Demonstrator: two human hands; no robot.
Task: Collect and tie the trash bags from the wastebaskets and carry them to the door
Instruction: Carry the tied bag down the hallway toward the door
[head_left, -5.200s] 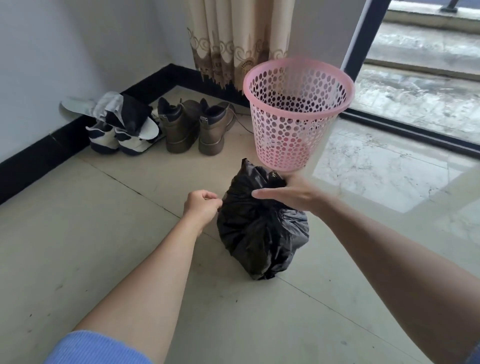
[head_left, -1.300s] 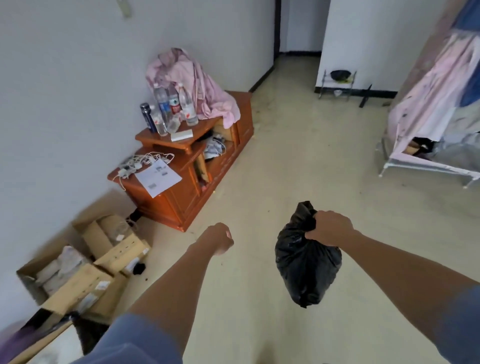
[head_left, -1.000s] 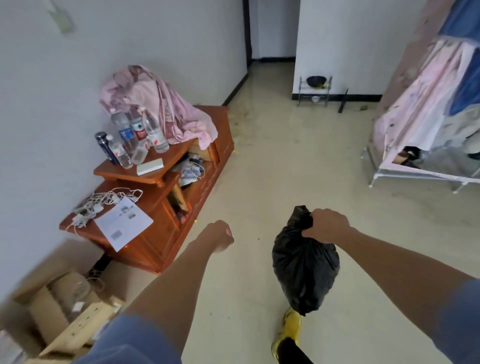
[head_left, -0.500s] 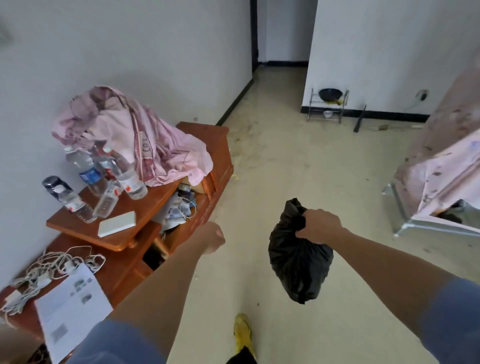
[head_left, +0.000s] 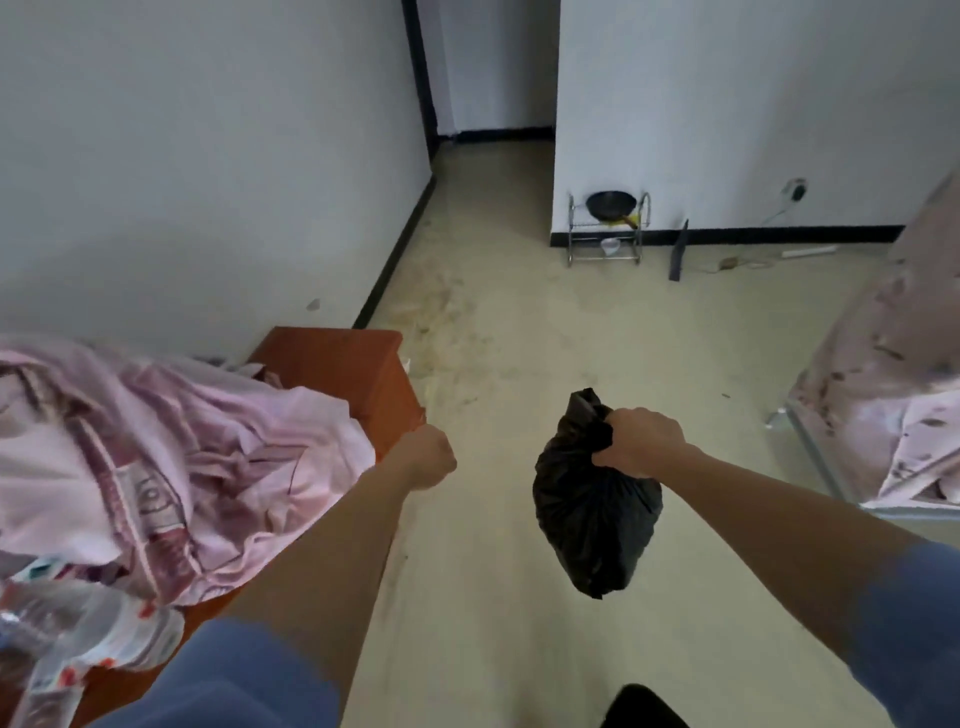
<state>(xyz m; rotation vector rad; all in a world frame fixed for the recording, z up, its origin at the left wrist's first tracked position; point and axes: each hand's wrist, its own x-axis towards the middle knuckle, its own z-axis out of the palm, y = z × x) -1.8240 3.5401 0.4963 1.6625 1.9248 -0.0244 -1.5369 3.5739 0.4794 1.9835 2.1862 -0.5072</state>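
A full black trash bag (head_left: 592, 519) hangs in the air above the pale floor, its gathered neck sticking up past my fist. My right hand (head_left: 641, 441) is shut on that neck and carries the bag in front of me. My left hand (head_left: 428, 457) is a closed fist with nothing in it, held out at the same height, left of the bag and beside the corner of the wooden cabinet. No wastebasket is in view.
An orange wooden cabinet (head_left: 337, 364) with pink cloth (head_left: 171, 452) and plastic bottles (head_left: 78, 634) lines the left wall. A pink-covered bed frame (head_left: 883, 415) stands at right. A metal rack with a black pan (head_left: 609, 223) sits by the far wall. A hallway (head_left: 493, 156) opens ahead.
I have walked forward along the cabinet toward the hallway; the cabinet and bed have slid closer and lower in view. The bag stays in my right hand, my left fist unchanged.
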